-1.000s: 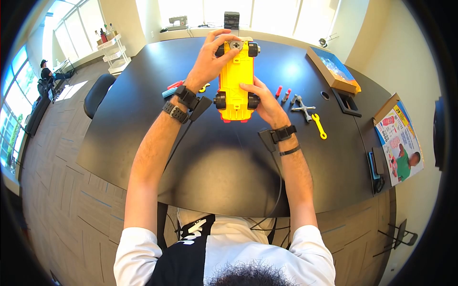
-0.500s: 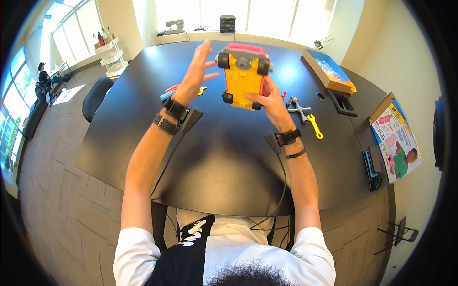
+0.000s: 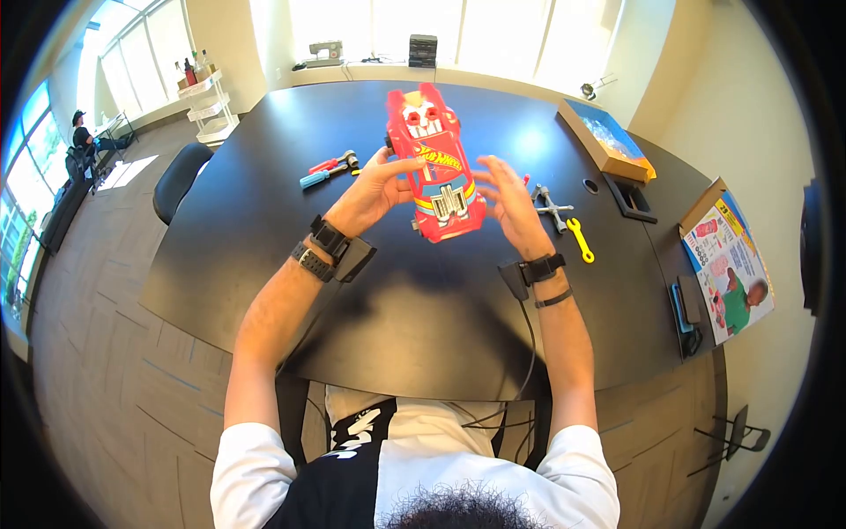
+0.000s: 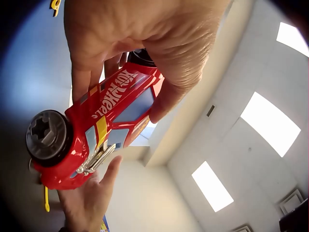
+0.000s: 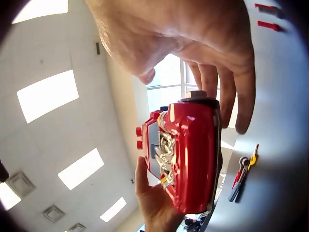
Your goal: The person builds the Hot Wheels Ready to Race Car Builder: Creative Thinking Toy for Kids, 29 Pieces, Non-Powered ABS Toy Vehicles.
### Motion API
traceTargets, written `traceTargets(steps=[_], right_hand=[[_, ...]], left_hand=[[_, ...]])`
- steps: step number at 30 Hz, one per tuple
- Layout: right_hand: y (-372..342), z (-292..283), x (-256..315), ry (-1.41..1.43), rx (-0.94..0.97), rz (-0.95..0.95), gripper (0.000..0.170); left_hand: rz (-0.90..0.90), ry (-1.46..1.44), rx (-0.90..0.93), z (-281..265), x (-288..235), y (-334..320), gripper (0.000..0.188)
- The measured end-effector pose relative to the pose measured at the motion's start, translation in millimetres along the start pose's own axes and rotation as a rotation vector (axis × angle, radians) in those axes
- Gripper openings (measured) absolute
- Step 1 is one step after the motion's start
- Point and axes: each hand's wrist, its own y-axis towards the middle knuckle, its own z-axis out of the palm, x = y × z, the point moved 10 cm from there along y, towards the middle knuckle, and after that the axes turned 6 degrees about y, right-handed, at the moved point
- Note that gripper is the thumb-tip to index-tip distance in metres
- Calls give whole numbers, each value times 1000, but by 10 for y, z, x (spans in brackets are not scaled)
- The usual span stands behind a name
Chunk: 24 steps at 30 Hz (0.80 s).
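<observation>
A red toy car (image 3: 436,167) is held above the table, its decorated top facing the head camera. The left hand (image 3: 374,196) grips it by the side, thumb over the top and fingers beneath. In the left wrist view the car (image 4: 116,99) shows a black wheel (image 4: 48,137) and silver pipes, with the left hand (image 4: 140,38) around its other end. Just off the car's right side is the right hand (image 3: 515,207), fingers spread and holding nothing. The right wrist view has the right hand (image 5: 193,43) beside the car's front (image 5: 193,154), a gap between them.
On the dark table (image 3: 397,326), a blue-handled tool (image 3: 315,179) and a hammer lie at left. A grey cross wrench (image 3: 552,210) and a yellow wrench (image 3: 580,241) lie at right. Farther right are an open cardboard box (image 3: 599,150), a black tray (image 3: 631,201) and a printed box (image 3: 727,264).
The car has turned from yellow underside to red top. The left hand let go, then took hold of its left side; the right hand has released it and moved slightly away.
</observation>
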Motion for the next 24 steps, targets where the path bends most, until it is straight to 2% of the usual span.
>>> traceTargets(steps=[1, 2, 6, 8, 9, 11, 12, 13, 15, 19, 21, 22, 23, 24], right_hand=[[-121, 174, -181, 282, 65, 292, 67], [-277, 292, -160, 314, 94, 353, 65], [-408, 477, -135, 123, 75, 204, 54], [-344, 387, -172, 146, 53, 192, 51], [-307, 323, -179, 167, 32, 176, 49], [-249, 192, -170, 186, -17, 155, 47], [-229, 146, -86, 222, -44, 96, 45], [-208, 96, -8, 257, -69, 38, 44], [-156, -15, 45, 273, -120, 3, 41], [-16, -137, 146, 287, -184, -28, 40], [23, -64, 188, 206, -155, -36, 39], [41, -27, 190, 205, -156, -39, 39], [66, 52, 181, 169, -128, -37, 39], [75, 146, 172, 133, -99, -34, 40]], left_hand=[[47, 2, -65, -49, -38, -10, 49], [46, -5, -73, -59, -45, -24, 50], [74, 30, -62, -133, 20, 31, 54], [65, -10, -76, -161, 50, 23, 66], [65, -10, -77, -186, 38, 12, 66], [9, -251, -74, -270, 7, 4, 86], [0, -263, -101, -360, 30, 27, 95], [3, -262, -103, -446, 35, 16, 95], [-52, -354, 107, -315, 7, -41, 95], [-174, -238, 168, -138, 95, -206, 87], [-176, 89, 107, -220, 243, -214, 72], [-302, 62, 281, -52, 401, -249, 62], [-277, 48, 363, 39, 425, -256, 59], [-289, 94, 393, 61, 476, -280, 64]])
